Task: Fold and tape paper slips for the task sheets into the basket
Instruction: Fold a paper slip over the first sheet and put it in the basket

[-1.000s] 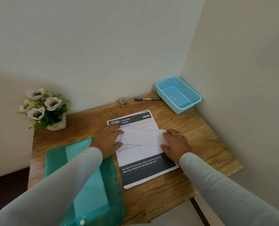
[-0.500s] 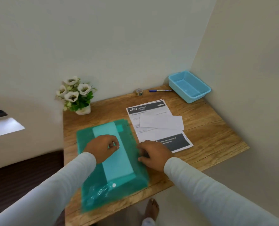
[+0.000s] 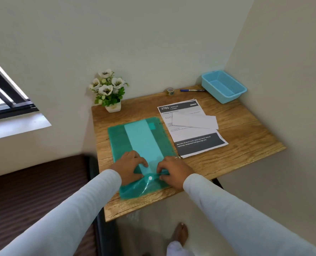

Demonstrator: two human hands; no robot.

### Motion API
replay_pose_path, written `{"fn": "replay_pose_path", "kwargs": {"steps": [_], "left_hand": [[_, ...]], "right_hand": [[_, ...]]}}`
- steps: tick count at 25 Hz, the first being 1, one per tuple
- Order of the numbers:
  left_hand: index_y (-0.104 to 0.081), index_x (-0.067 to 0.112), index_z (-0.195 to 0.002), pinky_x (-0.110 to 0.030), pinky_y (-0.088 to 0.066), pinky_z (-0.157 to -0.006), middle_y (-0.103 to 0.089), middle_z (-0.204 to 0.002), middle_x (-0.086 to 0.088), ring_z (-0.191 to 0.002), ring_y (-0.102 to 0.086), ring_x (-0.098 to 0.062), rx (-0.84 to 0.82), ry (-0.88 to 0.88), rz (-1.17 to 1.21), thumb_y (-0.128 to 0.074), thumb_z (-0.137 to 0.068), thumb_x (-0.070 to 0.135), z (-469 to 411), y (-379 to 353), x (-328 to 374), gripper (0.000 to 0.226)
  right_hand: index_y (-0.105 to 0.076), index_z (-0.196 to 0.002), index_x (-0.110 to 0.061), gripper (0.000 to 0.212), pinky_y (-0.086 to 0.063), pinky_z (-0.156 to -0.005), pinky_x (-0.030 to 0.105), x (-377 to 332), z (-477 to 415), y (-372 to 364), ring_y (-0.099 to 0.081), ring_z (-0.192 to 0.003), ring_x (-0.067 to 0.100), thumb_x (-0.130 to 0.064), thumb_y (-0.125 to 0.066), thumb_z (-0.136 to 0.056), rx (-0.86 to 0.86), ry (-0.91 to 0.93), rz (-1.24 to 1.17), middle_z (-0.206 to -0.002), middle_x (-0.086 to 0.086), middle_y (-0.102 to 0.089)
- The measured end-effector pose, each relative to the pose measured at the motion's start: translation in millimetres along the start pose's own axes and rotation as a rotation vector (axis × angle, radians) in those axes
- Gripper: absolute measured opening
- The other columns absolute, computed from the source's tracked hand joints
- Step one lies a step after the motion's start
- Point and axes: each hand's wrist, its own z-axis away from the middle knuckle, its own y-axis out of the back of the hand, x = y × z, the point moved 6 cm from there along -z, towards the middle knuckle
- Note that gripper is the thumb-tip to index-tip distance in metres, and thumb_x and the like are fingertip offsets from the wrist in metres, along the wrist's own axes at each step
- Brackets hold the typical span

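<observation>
Paper [image 3: 144, 141] showing pale through a green folder [image 3: 116, 137] is being held at the table's [image 3: 246, 145] near edge, the flap [image 3: 140, 189] being gripped by the left hand [image 3: 130, 168] and pinched by the right hand [image 3: 173, 170]. Farther back, a folded slip [image 3: 195, 121] is lying across the task sheets [image 3: 199, 143], with tape [image 3: 170, 91], pen [image 3: 191, 90] and basket [image 3: 235, 96] beyond.

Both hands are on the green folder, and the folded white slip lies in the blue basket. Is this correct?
Not quite. In the head view the folded white slip lies on the task sheets, not in the blue basket. The left hand and the right hand are indeed on the green folder.
</observation>
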Motion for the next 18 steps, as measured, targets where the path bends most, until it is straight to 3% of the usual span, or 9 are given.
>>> {"fn": "replay_pose_path", "kwargs": {"steps": [4, 9, 11, 14, 15, 16, 18], "left_hand": [[-0.052, 0.041, -0.14, -0.04, -0.04, -0.113, -0.038, -0.143, 0.006, -0.134, -0.036, -0.017, -0.028, -0.018, -0.059, -0.071, -0.091, 0.038, 6.0, -0.8, -0.3, 0.053], [-0.045, 0.041, -0.146, -0.044, -0.042, -0.113, -0.032, -0.153, 0.005, -0.142, -0.031, -0.019, -0.033, -0.007, -0.132, -0.07, -0.089, 0.047, 8.6, -1.6, 1.3, 0.063], [-0.041, 0.042, -0.149, -0.047, -0.044, -0.112, -0.027, -0.157, 0.005, -0.146, -0.028, -0.02, -0.047, -0.004, -0.165, -0.069, -0.088, 0.053, 11.5, -5.9, 2.0, 0.068], [-0.033, 0.046, -0.148, -0.054, -0.046, -0.108, -0.02, -0.162, 0.006, -0.15, -0.024, -0.022, -0.051, 0.018, -0.216, -0.068, -0.079, 0.07, 19.8, -14.1, 3.5, 0.081], [-0.031, 0.045, -0.149, -0.055, -0.044, -0.109, -0.018, -0.164, 0.006, -0.151, -0.022, -0.022, -0.043, 0.023, -0.226, -0.067, -0.077, 0.074, 22.4, -16.6, 4.6, 0.085], [-0.03, 0.044, -0.151, -0.054, -0.042, -0.112, -0.016, -0.165, 0.005, -0.152, -0.021, -0.023, -0.031, 0.021, -0.232, -0.066, -0.077, 0.075, 25.0, -18.6, 6.5, 0.088], [-0.028, 0.038, -0.156, -0.051, -0.037, -0.117, -0.013, -0.167, 0.001, -0.154, -0.017, -0.024, -0.003, 0.007, -0.246, -0.065, -0.081, 0.072, 29.5, -22.1, 11.0, 0.09]], "right_hand": [[-0.07, -0.1, -0.032, 0.009, -0.051, -0.094, 0.035, -6.6, 4.1, 1.2, -0.06, -0.108, 0.024, -0.025, -0.07, -0.094, 0.05, -0.008, 0.003, -0.117, -0.004, -0.065], [-0.064, -0.086, -0.031, 0.014, -0.052, -0.097, 0.037, 2.2, 12.7, 3.6, -0.063, -0.106, 0.021, -0.022, -0.073, -0.091, 0.04, -0.023, -0.154, -0.109, -0.008, -0.069], [-0.065, -0.083, -0.029, 0.012, -0.053, -0.094, 0.039, 7.5, 20.3, 0.3, -0.063, -0.103, 0.018, -0.035, -0.075, -0.088, 0.009, -0.005, -0.193, -0.105, -0.008, -0.069], [-0.071, -0.083, -0.022, 0.055, -0.053, -0.085, 0.036, 4.3, 35.2, -6.9, -0.062, -0.095, 0.014, -0.075, -0.057, -0.084, -0.012, 0.006, -0.156, -0.1, -0.005, -0.068], [-0.073, -0.084, -0.019, 0.066, -0.052, -0.084, 0.037, 3.9, 38.1, -8.6, -0.061, -0.095, 0.015, -0.079, -0.048, -0.085, 0.003, -0.003, -0.12, -0.099, -0.003, -0.068], [-0.075, -0.088, -0.017, 0.068, -0.051, -0.085, 0.038, 3.4, 39.2, -11.3, -0.06, -0.095, 0.016, -0.078, -0.044, -0.088, 0.007, 0.003, -0.075, -0.1, -0.002, -0.067], [-0.077, -0.104, -0.024, 0.048, -0.048, -0.089, 0.038, 2.7, 40.4, -17.3, -0.056, -0.102, 0.02, -0.062, -0.05, -0.096, -0.002, 0.028, 0.071, -0.105, -0.003, -0.064]]}}
